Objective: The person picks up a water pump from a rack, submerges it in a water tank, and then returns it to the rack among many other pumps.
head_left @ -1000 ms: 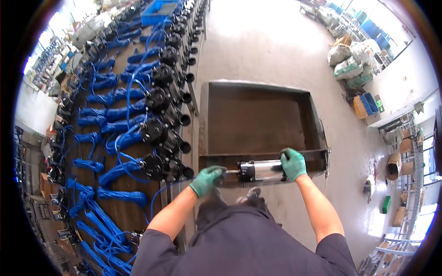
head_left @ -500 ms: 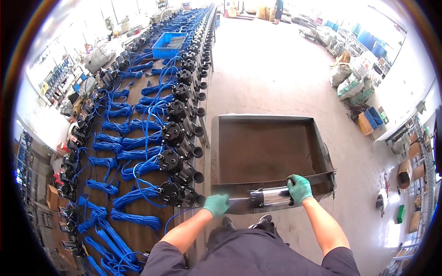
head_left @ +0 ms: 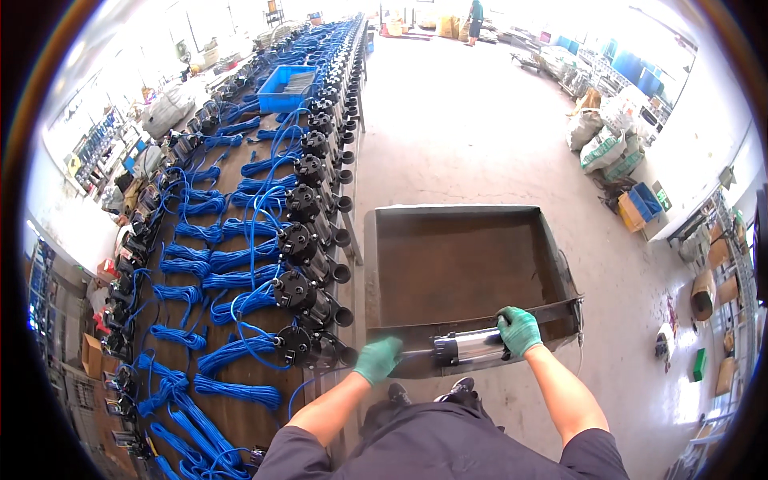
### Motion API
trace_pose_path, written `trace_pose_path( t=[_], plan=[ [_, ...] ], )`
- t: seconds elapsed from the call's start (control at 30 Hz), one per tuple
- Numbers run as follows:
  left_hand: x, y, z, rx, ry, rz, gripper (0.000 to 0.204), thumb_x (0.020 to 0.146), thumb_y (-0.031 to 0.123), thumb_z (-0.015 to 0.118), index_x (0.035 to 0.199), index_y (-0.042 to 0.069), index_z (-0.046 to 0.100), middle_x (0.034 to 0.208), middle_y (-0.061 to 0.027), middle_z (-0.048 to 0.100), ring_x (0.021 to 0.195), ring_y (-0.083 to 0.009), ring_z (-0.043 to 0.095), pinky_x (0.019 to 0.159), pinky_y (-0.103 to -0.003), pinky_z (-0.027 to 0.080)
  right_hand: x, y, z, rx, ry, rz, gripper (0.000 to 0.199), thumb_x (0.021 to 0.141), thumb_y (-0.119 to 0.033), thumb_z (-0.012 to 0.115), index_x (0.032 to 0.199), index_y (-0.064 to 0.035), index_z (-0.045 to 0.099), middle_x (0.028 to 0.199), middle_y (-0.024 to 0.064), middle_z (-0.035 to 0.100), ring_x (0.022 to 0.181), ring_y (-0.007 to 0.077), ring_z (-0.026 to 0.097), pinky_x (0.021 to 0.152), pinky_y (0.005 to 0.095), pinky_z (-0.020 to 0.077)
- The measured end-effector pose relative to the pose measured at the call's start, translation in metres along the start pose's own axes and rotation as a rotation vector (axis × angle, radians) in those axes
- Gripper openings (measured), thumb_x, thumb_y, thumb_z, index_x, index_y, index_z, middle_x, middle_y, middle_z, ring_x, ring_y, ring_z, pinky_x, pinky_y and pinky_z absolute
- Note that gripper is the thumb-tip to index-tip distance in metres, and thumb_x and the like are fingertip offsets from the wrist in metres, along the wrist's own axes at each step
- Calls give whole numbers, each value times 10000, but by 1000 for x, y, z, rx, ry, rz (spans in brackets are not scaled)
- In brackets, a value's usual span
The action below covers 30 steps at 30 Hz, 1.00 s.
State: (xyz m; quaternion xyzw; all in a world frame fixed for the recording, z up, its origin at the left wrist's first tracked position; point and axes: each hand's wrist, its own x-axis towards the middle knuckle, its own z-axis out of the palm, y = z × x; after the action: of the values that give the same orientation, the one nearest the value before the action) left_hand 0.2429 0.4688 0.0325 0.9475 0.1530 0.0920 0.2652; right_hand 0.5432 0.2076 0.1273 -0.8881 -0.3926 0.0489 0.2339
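Note:
A shiny metal cylinder with a black end collar, apparently a pump (head_left: pixel 472 347), lies sideways across the near edge of a brown-floored metal tank (head_left: pixel 464 210). Around its right end wraps my right hand (head_left: pixel 520 330), in a green glove. Off its left end, my green-gloved left hand (head_left: pixel 378 360) is closed and slightly blurred. A dark, smeared rod-like shape (head_left: pixel 414 354) spans from that hand to the collar; what the fingers hold is hidden. Past my left wrist a blue cable (head_left: pixel 308 386) curves toward the table.
On my left, a long brown table (head_left: pixel 240 308) carries rows of similar pumps (head_left: pixel 298 292) and blue cable coils (head_left: pixel 238 390). A blue bin (head_left: pixel 286 90) stands farther along. Sacks (head_left: pixel 604 150) and a box (head_left: pixel 638 210) sit by the right wall. Another person (head_left: pixel 475 22) stands far off.
The view has shifted slightly. My left hand has turned or moved a little at the pump's left end, while my right hand keeps its grip.

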Motion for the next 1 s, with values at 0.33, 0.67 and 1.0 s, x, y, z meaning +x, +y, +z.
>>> trace_pose_path(
  t=[0.33,0.67,1.0],
  plan=[
    [21,18,-38,-1135,-586,-1117,562,996,652,618,1153,121,712,1022,-57,763,754,-145,671,647,-289,531,0,-2,-1,-10,-18,12,141,957,-218,647,997,-114,733,994,126,748,958,367,709,861,467,573],
    [2,-3,-8,-1039,-383,-403,362,980,286,789,1230,86,619,973,-9,661,775,-102,632,634,-288,544,1,-5,-3,17,14,-4,142,961,-207,653,1027,-99,715,1032,169,737,983,403,693,864,488,565],
    [0,14,-16,79,-298,-254,388,904,421,818,964,61,689,849,-174,733,791,-360,732,691,-484,557,2,-2,3,27,-15,8,157,976,-211,645,1043,-105,740,1016,148,751,956,375,715,860,457,581]
  ],
)
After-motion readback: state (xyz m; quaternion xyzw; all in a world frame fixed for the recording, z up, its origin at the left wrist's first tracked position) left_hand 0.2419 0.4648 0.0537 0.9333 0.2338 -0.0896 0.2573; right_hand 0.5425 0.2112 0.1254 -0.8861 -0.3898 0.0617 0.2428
